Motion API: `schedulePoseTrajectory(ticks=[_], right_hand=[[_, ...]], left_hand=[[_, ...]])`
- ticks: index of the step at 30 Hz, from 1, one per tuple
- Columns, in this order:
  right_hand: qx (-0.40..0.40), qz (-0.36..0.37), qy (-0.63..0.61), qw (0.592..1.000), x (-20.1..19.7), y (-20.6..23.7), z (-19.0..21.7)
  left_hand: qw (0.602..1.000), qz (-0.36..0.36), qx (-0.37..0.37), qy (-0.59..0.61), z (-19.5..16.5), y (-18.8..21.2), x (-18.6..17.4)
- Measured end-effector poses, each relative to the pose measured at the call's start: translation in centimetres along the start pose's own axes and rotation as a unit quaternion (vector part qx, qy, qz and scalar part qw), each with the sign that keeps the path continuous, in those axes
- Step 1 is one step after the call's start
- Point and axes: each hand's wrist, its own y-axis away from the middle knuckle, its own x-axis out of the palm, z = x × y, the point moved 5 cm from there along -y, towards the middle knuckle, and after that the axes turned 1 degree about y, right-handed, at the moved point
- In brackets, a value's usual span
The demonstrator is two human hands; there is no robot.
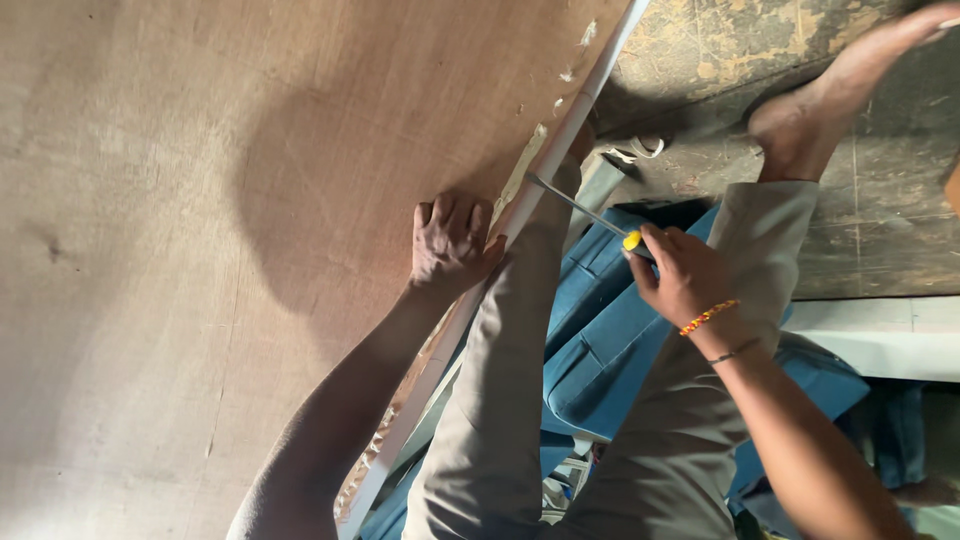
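Grey-trousered legs [520, 400] fill the near foreground, one knee pressed against the edge of a large brown plywood sheet [200, 250] that spreads across the left of the scene. Over that sheet the left hand [450, 242] lies curled, fingers closed down on the board just beside its white laminate edge strip [575, 110], pinning it flat. To the right, the right hand [685, 275], wearing a beaded orange bracelet [708, 317], is closed around the yellow handle of a slim metal-bladed chisel [585, 212], whose tip meets the strip where pale flakes of glue [525, 170] are peeling. A blue bag [600, 350] lies under the legs, and a bare foot [820, 110] rests on the worn floor [880, 220] at the far right.

Judging by looks, the sheet is stiff and heavy and best steadied near its edge; the strip seems thin and brittle, likely to chip; the chisel is light and rigid, best held by its handle.
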Motion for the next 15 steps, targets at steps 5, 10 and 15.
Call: schedulePoseTrajectory(ticks=[5, 10, 15], right_hand=[[-0.009, 0.028, 0.009, 1.0, 0.0, -0.9, -0.1], [-0.032, -0.005, -0.052, 0.998, 1.9, -1.9, -0.2], [-0.029, 0.016, -0.12, 0.992, 3.7, -5.8, 1.6]], left_hand=[[1.0, 0.004, -0.009, 0.008, 0.5, 0.2, 0.5], [1.0, 0.002, 0.006, 0.002, 0.6, 0.6, 0.7], [0.999, -0.031, 0.013, -0.015, 1.0, 1.0, 1.1]])
